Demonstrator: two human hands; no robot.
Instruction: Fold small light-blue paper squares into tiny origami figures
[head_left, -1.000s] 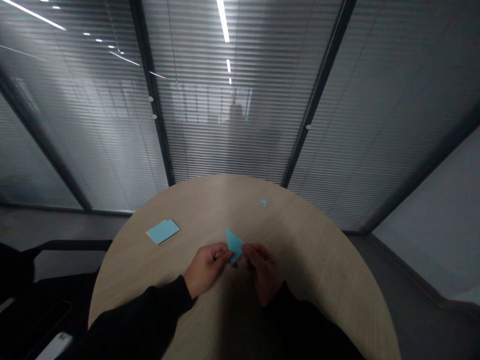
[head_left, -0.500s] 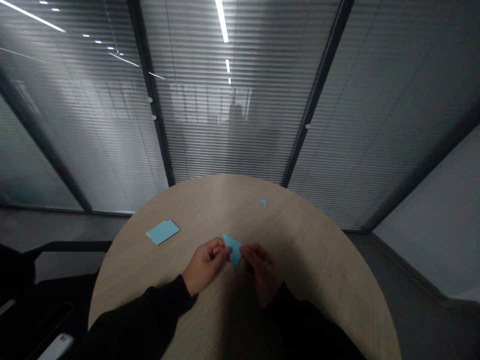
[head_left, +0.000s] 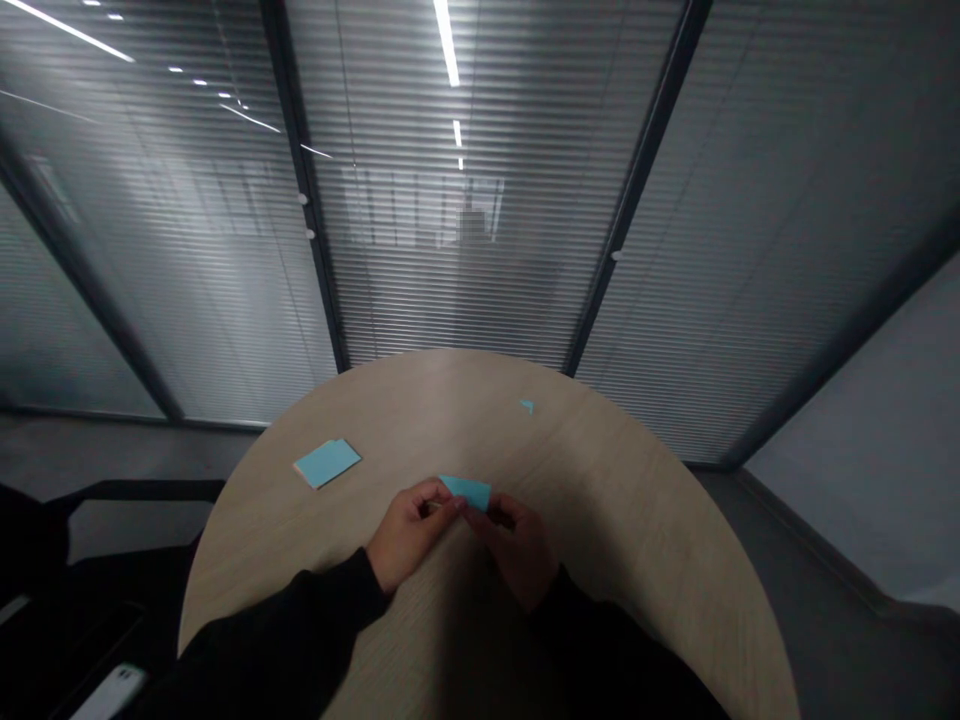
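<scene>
Paper [head_left: 466, 491], light blue and folded down to a small flat strip, is held just above a round wood-grain counter [head_left: 645, 530] near the middle of its near half, pinched at either end by a person in black sleeves [head_left: 300, 625]; the left hand [head_left: 409, 530] is closed on the strip's left end and the right hand [head_left: 517, 545] is closed on its right end, thumbs and forefingers meeting under the near edge. The strip lies on the far side of both hands, away from the person, its long axis running left to right and dipping slightly toward the right, with neither hand nearer than the other. Its top edge looks straight and its surface plain, though finer creases are too small to make out. Well apart to the left lies a stack of blue sheets [head_left: 327, 462], and a tiny blue scrap [head_left: 527, 405] rests farther back, before closed blinds [head_left: 720, 200]
</scene>
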